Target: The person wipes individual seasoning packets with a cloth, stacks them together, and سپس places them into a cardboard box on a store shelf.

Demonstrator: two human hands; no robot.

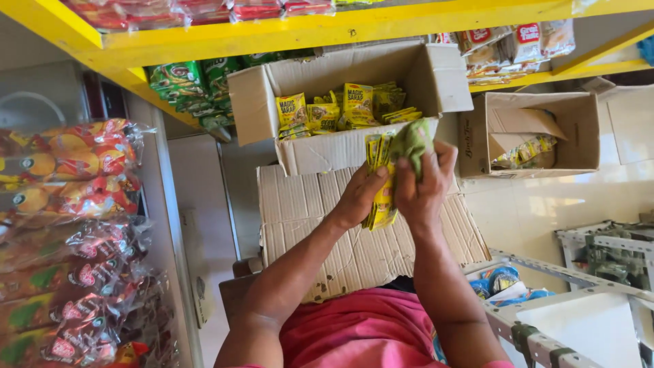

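My left hand [359, 196] grips a strip of small yellow sachets [379, 204] that hangs down between both hands. My right hand [424, 185] holds a crumpled green cloth [411, 142] pressed against the top of the strip. Both hands hover just in front of an open cardboard box [320, 153] that holds several more yellow sachets [340, 109]. Below the hands lies a flattened sheet of corrugated cardboard [354, 252].
A yellow shelf frame [272, 34] runs overhead with packets on it. Bagged snack packs [68, 238] hang at the left. A second open cardboard box [531, 136] sits at the right on the pale tiled floor. A grey metal rack [579, 320] stands at the lower right.
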